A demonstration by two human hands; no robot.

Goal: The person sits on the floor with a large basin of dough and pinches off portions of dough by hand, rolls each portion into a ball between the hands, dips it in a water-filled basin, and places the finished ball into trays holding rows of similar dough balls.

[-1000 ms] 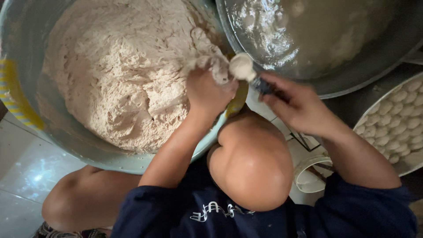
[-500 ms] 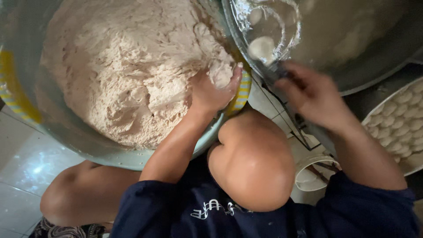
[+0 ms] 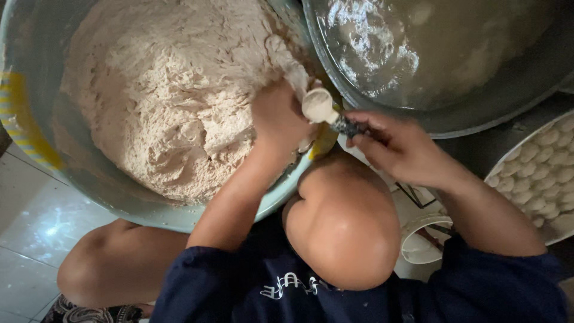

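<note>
Two hands meet at the basin rim: left hand (image 3: pixel 278 119) has its fingers curled into the pale dough (image 3: pixel 173 90), while right hand (image 3: pixel 400 146) pinches a spoon (image 3: pixel 326 110), its dough-filled bowl just beyond its fingertips.

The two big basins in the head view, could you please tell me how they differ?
The left basin is pale green and heaped with stiff beige paste; the right basin is grey metal and holds glossy liquid. The left hand presses paste in the left basin; nothing touches the right. Both are round and wide.
</note>
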